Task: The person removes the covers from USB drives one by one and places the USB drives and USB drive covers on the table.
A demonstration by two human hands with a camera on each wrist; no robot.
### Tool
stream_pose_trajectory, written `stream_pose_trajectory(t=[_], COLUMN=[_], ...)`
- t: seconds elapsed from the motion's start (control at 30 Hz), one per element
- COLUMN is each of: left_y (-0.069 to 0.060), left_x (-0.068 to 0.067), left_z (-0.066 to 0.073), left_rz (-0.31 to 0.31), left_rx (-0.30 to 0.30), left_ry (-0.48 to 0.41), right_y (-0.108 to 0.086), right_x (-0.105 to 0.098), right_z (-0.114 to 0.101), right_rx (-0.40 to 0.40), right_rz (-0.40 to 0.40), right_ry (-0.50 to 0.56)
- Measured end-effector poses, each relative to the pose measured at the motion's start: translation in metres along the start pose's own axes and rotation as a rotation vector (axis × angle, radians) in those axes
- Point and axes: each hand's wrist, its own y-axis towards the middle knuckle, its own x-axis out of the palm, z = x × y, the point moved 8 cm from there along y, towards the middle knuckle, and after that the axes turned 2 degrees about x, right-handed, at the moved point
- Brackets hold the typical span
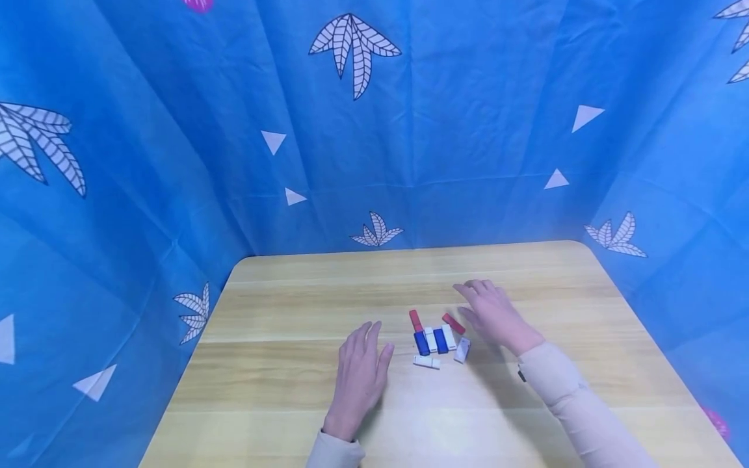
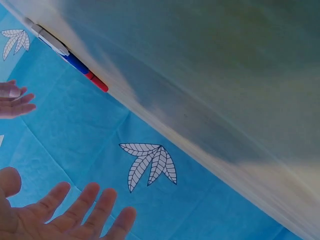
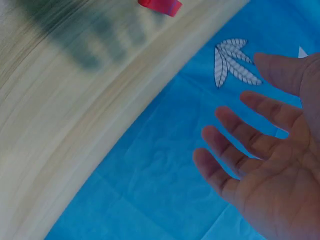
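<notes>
left hand (image 1: 359, 374) and right hand (image 1: 496, 312) both loose, small coloured pieces sitting between them

ok so both hands look released to me, fingers relaxed and a bit spread, palms free in the wrist views. the pieces are all on the wooden table (image 1: 263, 390), nearer the right hand than the left.

four of them lie side by side in a row: first blue piece (image 1: 421, 343), first white piece (image 1: 430, 339), second blue piece (image 1: 440, 340), second white piece (image 1: 448, 337). first red piece (image 1: 415, 318) sticks out from the far end of that first blue one. second red piece (image 1: 453, 323) is angled just beside the right thumb, can't tell from the head view if they touch. third white piece (image 1: 462, 350) sits tilted at the right end of the row, and fourth white piece (image 1: 426, 362) lies crosswise on the near side.

right hand's fingers throw a shadow on the wood in its wrist view. light sleeves (image 1: 576, 396) on both arms, blue leaf-print cloth (image 1: 468, 97) hanging behind the table.
</notes>
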Motion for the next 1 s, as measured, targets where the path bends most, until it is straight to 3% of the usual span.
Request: stream_pose_trajectory(t=[0.2,0.47,1.0], left_y=[0.001,0.0,-0.001], left_x=[0.002,0.001,0.002], left_z=[0.002,0.004,0.004], left_rz=[0.0,0.012,0.004], left_rx=[0.006,0.019,0.001], left_ry=[0.012,0.022,0.016], right_y=[0.006,0.003,0.005], right_x=[0.016,0.043,0.065], right_z=[-0.009,-0.009,-0.015], right_rx=[-0.078,-0.089,-0.151], right_rz=[-0.053,-0.221,-0.271], right_ry=[-0.05,-0.015,-0.024])
